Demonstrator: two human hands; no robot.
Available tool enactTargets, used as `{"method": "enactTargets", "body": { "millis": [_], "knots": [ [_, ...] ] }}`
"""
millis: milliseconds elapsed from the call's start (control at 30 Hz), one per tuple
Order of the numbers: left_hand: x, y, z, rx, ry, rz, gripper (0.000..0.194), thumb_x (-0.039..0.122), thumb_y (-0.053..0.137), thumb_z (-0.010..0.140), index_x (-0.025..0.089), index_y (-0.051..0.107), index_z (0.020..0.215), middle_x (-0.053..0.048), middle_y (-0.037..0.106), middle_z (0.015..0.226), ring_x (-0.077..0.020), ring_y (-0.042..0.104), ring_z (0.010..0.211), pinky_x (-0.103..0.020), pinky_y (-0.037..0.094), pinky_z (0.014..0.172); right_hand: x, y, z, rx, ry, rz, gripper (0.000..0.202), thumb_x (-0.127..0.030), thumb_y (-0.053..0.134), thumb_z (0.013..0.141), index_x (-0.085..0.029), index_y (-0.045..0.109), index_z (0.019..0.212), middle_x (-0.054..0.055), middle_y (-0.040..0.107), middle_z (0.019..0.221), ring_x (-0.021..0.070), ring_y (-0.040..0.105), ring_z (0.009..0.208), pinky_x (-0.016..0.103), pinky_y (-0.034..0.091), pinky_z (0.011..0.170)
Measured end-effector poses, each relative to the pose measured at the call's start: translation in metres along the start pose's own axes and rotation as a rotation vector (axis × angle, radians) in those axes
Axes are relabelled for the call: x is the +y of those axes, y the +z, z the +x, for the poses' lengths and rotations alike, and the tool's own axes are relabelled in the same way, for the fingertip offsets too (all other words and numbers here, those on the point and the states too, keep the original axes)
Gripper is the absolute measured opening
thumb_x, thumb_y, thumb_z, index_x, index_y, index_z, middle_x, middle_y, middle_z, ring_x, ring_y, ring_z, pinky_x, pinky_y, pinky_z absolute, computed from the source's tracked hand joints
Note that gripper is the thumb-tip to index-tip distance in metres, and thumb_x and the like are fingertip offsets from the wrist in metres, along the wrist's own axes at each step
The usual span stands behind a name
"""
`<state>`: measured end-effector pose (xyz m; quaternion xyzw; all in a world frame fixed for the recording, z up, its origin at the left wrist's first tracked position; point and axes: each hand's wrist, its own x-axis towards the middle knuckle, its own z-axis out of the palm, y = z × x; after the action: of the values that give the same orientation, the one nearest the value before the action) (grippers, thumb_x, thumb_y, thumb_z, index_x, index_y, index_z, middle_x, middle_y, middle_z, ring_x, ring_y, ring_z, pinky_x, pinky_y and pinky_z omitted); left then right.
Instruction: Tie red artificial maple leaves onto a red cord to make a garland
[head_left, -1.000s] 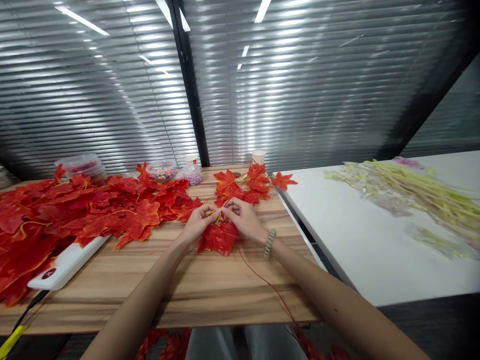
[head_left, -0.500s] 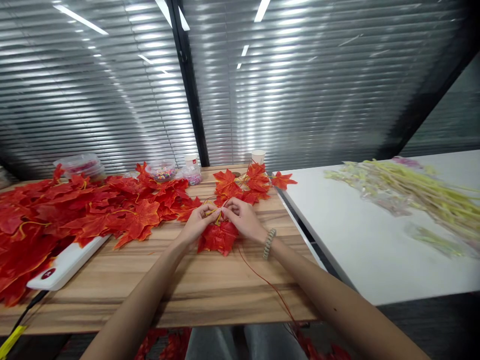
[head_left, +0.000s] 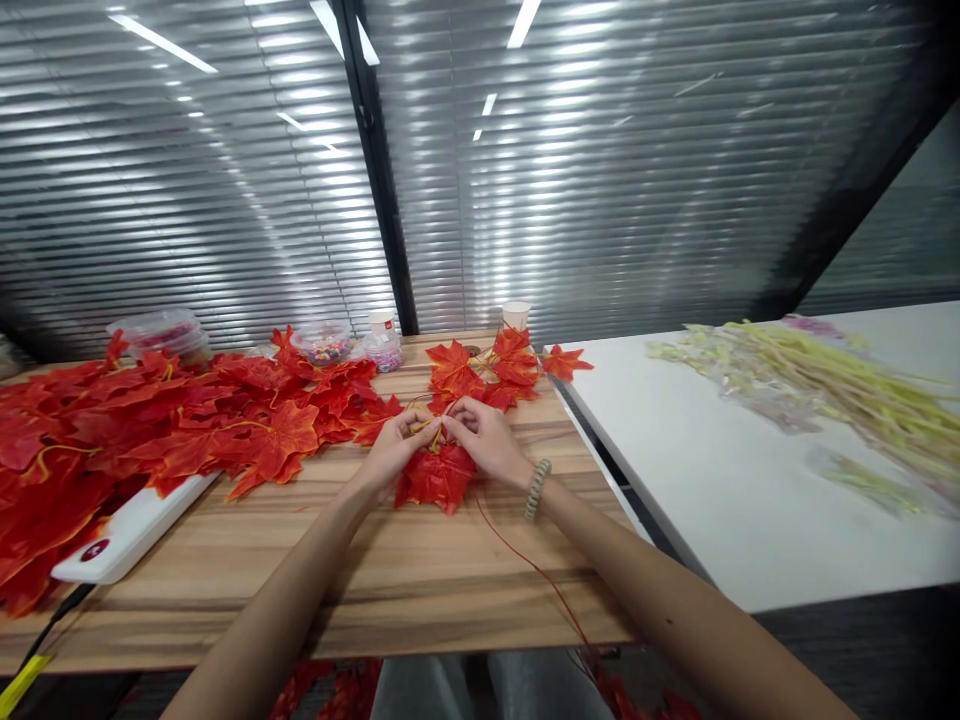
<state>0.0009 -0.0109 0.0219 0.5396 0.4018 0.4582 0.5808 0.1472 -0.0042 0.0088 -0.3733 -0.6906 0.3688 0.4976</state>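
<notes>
Both hands meet over the wooden table, pinching at the yellow stem of a red artificial maple leaf (head_left: 437, 480). My left hand (head_left: 398, 445) has thumb and forefinger closed on the stem. My right hand (head_left: 486, 436) pinches at the same spot; the thin reddish cord (head_left: 536, 568) seems to run into its fingers, though the exact grip is hidden. From there the cord trails across the table and over the front edge. Beyond the hands lies a cluster of red maple leaves (head_left: 516, 358) on thin stems.
A big heap of red maple leaves (head_left: 255, 440) covers the left side, partly over a white power strip (head_left: 142, 530). Bead tubs (head_left: 322, 342) and paper cups (head_left: 516, 315) stand at the back. On the white table (head_left: 675, 450) at right lie yellow stems (head_left: 840, 385) and plastic bags.
</notes>
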Motion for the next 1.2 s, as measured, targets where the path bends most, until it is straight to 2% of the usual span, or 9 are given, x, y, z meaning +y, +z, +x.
{"method": "enactTargets", "body": {
  "millis": [200,733,1200],
  "knots": [
    [-0.0015,-0.0017,0.0004,-0.022,0.0,0.001,0.02,0.031,0.067,0.067,0.015,0.057,0.068,0.0,0.06,0.067,-0.0088,0.054,0.063,-0.019,0.041,0.062,-0.0022,-0.0004,-0.0006,0.007,-0.019,-0.014,0.011,-0.026,0.048,0.08,-0.016,0.051,0.076,0.001,0.059,0.063,0.0129,0.057,0.059,0.024,0.045,0.059],
    [-0.0014,-0.0026,0.0015,0.001,0.022,0.03,0.024,0.033,0.07,0.063,0.014,0.058,0.068,-0.002,0.06,0.067,-0.0116,0.055,0.063,-0.021,0.043,0.061,-0.0024,0.0003,-0.0009,0.011,-0.013,-0.004,0.011,-0.027,0.048,0.08,-0.016,0.051,0.078,0.001,0.058,0.064,0.0122,0.057,0.059,0.024,0.046,0.06],
    [-0.0008,-0.0022,0.0008,-0.013,0.013,0.0,0.021,0.031,0.068,0.065,0.014,0.058,0.07,0.0,0.06,0.067,-0.01,0.055,0.063,-0.02,0.042,0.062,-0.0017,-0.0001,-0.0011,0.02,-0.028,-0.018,0.012,-0.027,0.048,0.08,-0.016,0.052,0.077,0.001,0.057,0.063,0.0123,0.055,0.059,0.023,0.044,0.057]
  ]
}}
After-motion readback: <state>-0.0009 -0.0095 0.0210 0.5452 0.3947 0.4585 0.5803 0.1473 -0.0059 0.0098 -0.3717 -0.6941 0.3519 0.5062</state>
